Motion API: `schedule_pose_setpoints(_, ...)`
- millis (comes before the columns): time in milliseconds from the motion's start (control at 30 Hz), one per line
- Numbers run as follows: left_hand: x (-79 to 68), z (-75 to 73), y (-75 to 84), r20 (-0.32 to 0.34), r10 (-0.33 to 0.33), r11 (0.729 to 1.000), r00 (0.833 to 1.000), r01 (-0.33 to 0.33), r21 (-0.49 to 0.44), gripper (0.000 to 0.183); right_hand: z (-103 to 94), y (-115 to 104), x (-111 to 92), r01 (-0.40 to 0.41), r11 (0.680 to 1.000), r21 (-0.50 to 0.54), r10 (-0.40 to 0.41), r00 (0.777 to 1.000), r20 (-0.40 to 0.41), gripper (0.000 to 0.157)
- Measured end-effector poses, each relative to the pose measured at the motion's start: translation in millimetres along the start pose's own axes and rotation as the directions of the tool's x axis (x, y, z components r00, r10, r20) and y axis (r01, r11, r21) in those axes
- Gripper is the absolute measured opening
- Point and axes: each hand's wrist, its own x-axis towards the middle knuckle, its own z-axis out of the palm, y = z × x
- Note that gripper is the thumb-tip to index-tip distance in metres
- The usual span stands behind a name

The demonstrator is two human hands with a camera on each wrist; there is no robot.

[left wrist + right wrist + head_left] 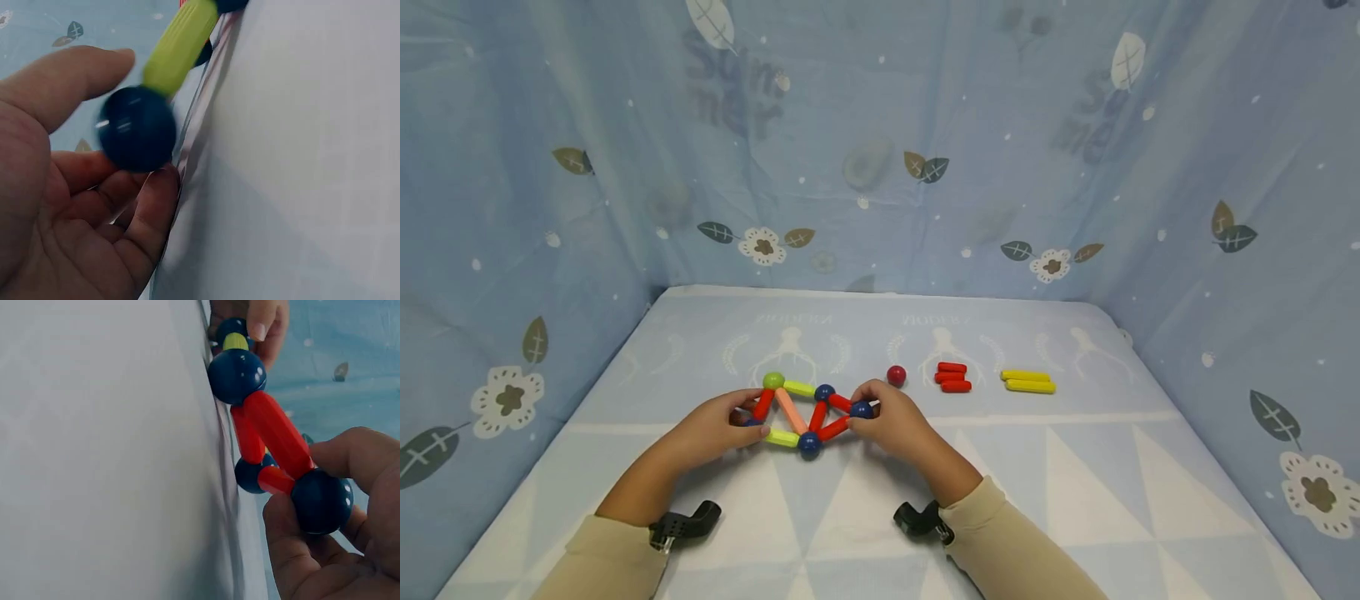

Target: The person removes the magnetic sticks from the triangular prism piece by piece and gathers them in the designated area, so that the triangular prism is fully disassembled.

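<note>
Head view: rod-and-ball frame [808,412] flat on table [1075,467], centre. Left hand [718,429] pinching its 9 o'clock end, right hand [891,421] its 3 o'clock end. Red ball [897,375], red rods [952,377], yellow rods [1028,381] at 2 o'clock.

Left wrist: fingers curled round dark blue ball [137,128].

Right wrist: fingertips [350,453] gripping blue end ball [322,501].
</note>
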Motion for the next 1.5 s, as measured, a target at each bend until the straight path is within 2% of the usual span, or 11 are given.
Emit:
schedule_pose_setpoints(200,-0.3,-0.2,-0.9,-0.004,0.03,0.999,1.0,-0.03,0.027,0.074,-1.5,8.6,3.4,0.039,0.999,-0.033,-0.038,0.999,0.031,0.033)
schedule_pose_setpoints(400,0.7,-2.2,-2.0,0.007,0.045,0.999,0.999,-0.045,-0.027,0.075,-3.4,10.1,3.2,0.012,0.998,-0.069,-0.011,1.0,0.014,0.033)
schedule_pose_setpoints(500,-1.0,-2.7,-2.3,0.015,0.049,0.997,0.999,-0.048,-0.053,0.063,-3.5,10.4,3.5,0.009,0.998,-0.066,-0.008,1.0,0.015,0.033)
schedule_pose_setpoints(667,-5.0,-3.5,0.2,0.031,0.059,0.997,0.998,-0.058,-0.043,0.04,-2.9,13.5,5.0,0.028,0.996,-0.081,-0.028,1.0,0.011,0.03)
schedule_pose_setpoints(867,-7.2,-1.8,-0.4,0.043,0.046,0.999,0.998,-0.044,-0.031,0.038,-0.9,18.2,6.3,0.03,0.985,-0.17,-0.026,0.999,0.029,0.025)
schedule_pose_setpoints(1167,-4.1,-3.5,-1.6,0.032,0.057,0.998,0.998,-0.057,-0.012,0.036,-3.9,13.0,5.9,0.001,0.986,-0.165,0.0,1.0,0.006,0.023)
schedule_pose_setpoints(1333,-4.5,-4.0,-1.9,0.041,0.058,0.998,0.997,-0.057,-0.018,0.036,-8.2,13.0,8.1,-0.036,0.989,-0.146,0.035,0.999,-0.013,0.029)
schedule_pose_setpoints(1500,-5.7,-5.3,-3.0,0.07,0.065,0.998,0.995,-0.064,-0.02,0.036,-19.2,11.2,9.9,-0.042,0.993,-0.109,0.037,0.998,-0.053,0.036)
